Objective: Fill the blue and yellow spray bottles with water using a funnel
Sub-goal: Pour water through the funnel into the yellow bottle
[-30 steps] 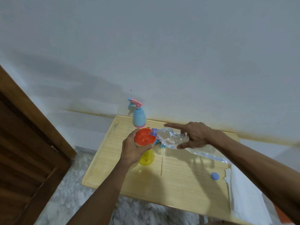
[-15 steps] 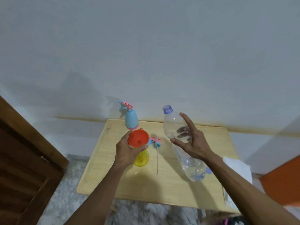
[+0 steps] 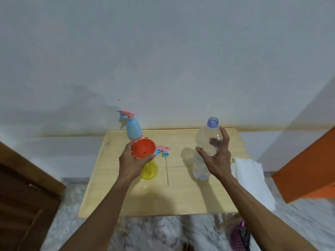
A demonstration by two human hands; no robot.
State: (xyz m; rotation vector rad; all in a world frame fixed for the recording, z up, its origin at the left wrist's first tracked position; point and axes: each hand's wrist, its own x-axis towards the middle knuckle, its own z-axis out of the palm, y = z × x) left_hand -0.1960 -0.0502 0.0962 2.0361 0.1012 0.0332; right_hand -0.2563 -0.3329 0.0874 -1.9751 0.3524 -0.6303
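My left hand (image 3: pixel 131 164) grips an orange funnel (image 3: pixel 143 148) that sits in the neck of the yellow spray bottle (image 3: pixel 149 171) on the wooden table (image 3: pixel 181 196). My right hand (image 3: pixel 216 156) holds a clear plastic water bottle (image 3: pixel 206 142) upright, uncapped, its base on or just above the table. The blue spray bottle (image 3: pixel 133 130) with a pink trigger head stands at the table's back, behind the funnel. A loose pink and blue sprayer head (image 3: pixel 164 152) with its dip tube lies on the table between my hands.
A white cloth (image 3: pixel 252 178) hangs over the table's right edge. A brown wooden door (image 3: pixel 23 196) is at the left, an orange panel (image 3: pixel 308 169) at the right. A white wall rises close behind the table. A purple item (image 3: pixel 237 238) lies on the marble floor.
The water bottle went from tilted over the funnel to upright at the right side of the table. My left hand stayed on the funnel.
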